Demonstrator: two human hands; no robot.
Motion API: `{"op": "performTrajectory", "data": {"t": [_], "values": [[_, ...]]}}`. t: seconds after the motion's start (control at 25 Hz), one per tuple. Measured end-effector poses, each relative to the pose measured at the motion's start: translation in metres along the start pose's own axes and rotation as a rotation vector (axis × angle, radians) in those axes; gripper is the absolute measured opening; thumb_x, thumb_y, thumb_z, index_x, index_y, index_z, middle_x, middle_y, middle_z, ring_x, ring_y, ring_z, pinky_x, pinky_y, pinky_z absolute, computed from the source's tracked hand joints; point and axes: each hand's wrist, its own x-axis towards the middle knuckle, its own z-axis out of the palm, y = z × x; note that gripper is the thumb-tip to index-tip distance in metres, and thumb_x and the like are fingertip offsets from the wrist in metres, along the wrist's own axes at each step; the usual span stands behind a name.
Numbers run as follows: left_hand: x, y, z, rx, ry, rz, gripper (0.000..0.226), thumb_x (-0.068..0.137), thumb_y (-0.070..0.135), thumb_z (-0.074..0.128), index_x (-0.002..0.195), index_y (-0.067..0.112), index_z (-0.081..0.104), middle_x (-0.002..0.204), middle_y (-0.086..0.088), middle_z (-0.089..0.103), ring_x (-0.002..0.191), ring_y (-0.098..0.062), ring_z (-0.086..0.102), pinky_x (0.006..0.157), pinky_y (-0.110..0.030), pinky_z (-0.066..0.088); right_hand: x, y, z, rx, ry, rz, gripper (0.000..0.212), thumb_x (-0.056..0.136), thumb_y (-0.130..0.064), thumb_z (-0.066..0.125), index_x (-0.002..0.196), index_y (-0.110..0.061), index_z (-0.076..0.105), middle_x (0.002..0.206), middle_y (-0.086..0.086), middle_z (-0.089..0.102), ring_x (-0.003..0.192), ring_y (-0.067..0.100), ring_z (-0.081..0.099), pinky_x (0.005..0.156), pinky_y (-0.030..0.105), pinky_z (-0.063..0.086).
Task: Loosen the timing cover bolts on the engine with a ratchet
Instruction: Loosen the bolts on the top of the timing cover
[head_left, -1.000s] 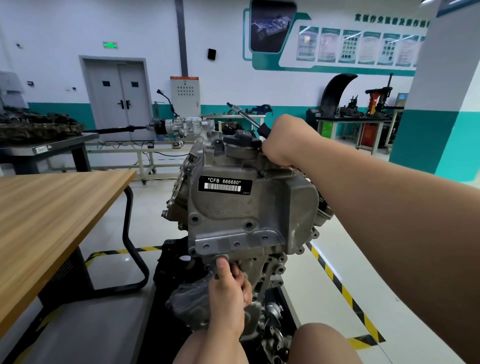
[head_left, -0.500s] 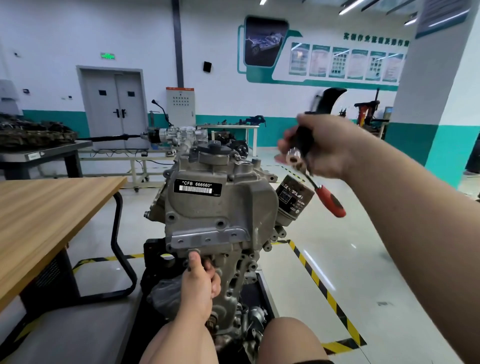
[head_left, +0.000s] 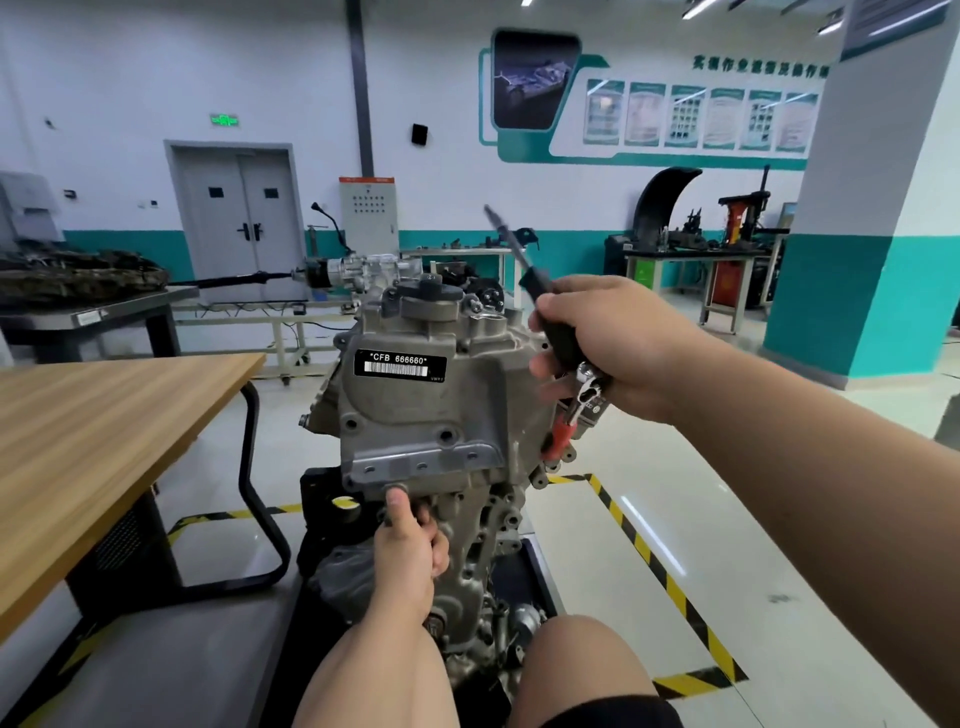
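Engine (head_left: 431, 415): grey casting with a barcode plate, upright on a black stand (head_left: 317, 483), centre.
Progress: judged early; the visible cover bolts sit seated.
Ratchet (head_left: 563, 436): red grip, off the engine. The right hand (head_left: 618, 348) grips it together with a black-handled tool (head_left: 531, 285).
Left hand (head_left: 410, 551): thumb on lower-edge bolt (head_left: 397, 488), fingers curled; whether it pinches, cannot tell.

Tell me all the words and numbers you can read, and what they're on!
"*CFB 666660*": on the black label on the engine's timing cover, above a barcode.
Tiny print at that label's corner: too small to read.
The green sign over the double door: too blurred.
The green heading on the wall and the posters below it: too blurred.
The filter label behind the ratchet in the right hand: mostly hidden.
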Motion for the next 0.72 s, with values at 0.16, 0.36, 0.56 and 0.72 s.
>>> {"op": "performTrajectory", "data": {"t": [0.16, 0.36, 0.56, 0.72], "values": [[-0.001, 0.001, 0.001, 0.010, -0.005, 0.003, 0.061, 0.090, 0.068, 0.032, 0.069, 0.011, 0.039, 0.047, 0.003, 0.029, 0.034, -0.012, 0.024, 0.037, -0.020, 0.016, -0.006, 0.012, 0.001, 0.177, 0.154, 0.146, 0.016, 0.100, -0.020, 0.044, 0.098, -0.010, 0.057, 0.090, 0.008, 0.061, 0.049, 0.018, 0.055, 0.063, 0.042, 0.059], [-0.003, 0.002, 0.001, 0.029, -0.010, 0.007, 0.068, 0.068, 0.078, 0.038, 0.070, 0.010, 0.040, 0.053, -0.002, 0.033, 0.033, -0.012, 0.025, 0.035, -0.019, 0.017, -0.022, 0.011, -0.007, 0.446, -0.083, 0.146, 0.006, 0.088, 0.004, 0.047, 0.091, 0.004, 0.052, 0.081, 0.018, 0.056, 0.044, 0.014, 0.053, 0.054, 0.033, 0.058], [-0.004, 0.003, 0.000, 0.027, -0.023, 0.012, 0.067, 0.064, 0.079, 0.039, 0.069, 0.012, 0.039, 0.048, 0.004, 0.029, 0.033, -0.011, 0.025, 0.036, -0.018, 0.017, -0.013, 0.023, 0.006, 0.813, 0.309, -0.030, 0.024, 0.099, -0.029, 0.050, 0.095, -0.006, 0.057, 0.083, 0.007, 0.066, 0.037, 0.014, 0.044, 0.052, 0.029, 0.052], [-0.002, 0.004, -0.002, 0.033, -0.035, 0.023, 0.067, 0.064, 0.079, 0.040, 0.069, 0.012, 0.039, 0.047, 0.005, 0.030, 0.032, -0.011, 0.025, 0.034, -0.018, 0.018, -0.016, 0.025, 0.001, 0.390, -0.023, 0.083, 0.018, 0.088, -0.014, 0.060, 0.104, -0.007, 0.058, 0.077, 0.010, 0.054, 0.042, 0.012, 0.048, 0.047, 0.026, 0.048]]}}
